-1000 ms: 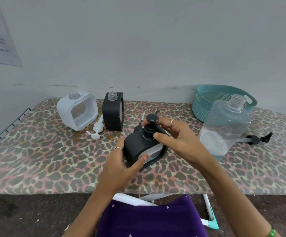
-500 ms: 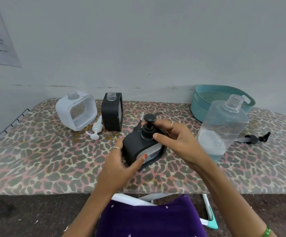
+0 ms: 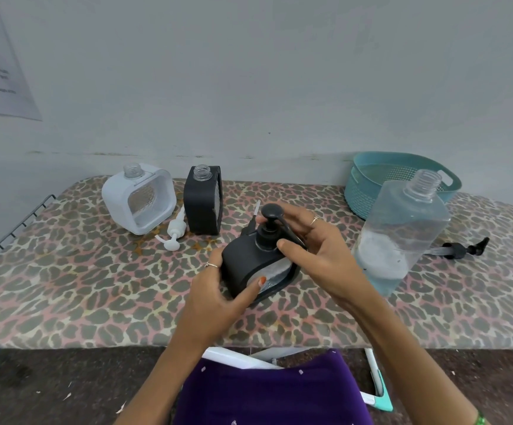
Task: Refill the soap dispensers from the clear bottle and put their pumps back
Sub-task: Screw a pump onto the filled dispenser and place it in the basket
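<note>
1. Here, the tilted black square plastic dispenser [image 3: 249, 268] is gripped at the table's [image 3: 65, 286] middle by the left hand [image 3: 218, 289]; its black pump [image 3: 269, 228] is pinched by the right hand [image 3: 316, 250].
2. If the collar is cross-threaded, soap can leak.
3. The uncapped clear plastic bottle [image 3: 402, 231], just beside the right forearm, can be knocked over.

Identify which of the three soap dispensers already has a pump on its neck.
The black dispenser held in both hands; the white dispenser and the other black dispenser stand behind with bare necks.

Matt black plastic dispenser [image 3: 249, 265], clear glossy plastic bottle [image 3: 402, 234], leopard-print cloth table cover [image 3: 65, 286].
</note>
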Motion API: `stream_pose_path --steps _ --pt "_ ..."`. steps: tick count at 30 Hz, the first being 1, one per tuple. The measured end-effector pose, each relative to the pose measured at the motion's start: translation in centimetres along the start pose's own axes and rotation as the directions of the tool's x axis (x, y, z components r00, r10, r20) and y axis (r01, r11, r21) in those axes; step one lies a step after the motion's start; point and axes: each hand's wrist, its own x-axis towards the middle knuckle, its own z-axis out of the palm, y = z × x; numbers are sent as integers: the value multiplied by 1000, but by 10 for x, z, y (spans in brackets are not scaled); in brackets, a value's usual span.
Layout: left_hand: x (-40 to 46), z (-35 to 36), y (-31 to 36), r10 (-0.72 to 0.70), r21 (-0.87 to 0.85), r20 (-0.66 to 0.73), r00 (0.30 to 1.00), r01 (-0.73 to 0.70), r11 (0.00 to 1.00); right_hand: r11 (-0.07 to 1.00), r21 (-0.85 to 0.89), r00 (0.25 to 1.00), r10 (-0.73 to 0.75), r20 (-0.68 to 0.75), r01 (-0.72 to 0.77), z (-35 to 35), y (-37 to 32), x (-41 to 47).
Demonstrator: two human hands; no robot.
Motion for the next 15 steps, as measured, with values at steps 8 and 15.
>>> stream_pose_path --steps 8,15 --pt "0 1 -2 12 6 2 1000 -12 1000 972 -235 999 -30 -28 22 1 5 4" --pt "0 1 -2 7 -16 9 1000 -7 1000 964 -265 997 43 65 -24 -4 -6 10"
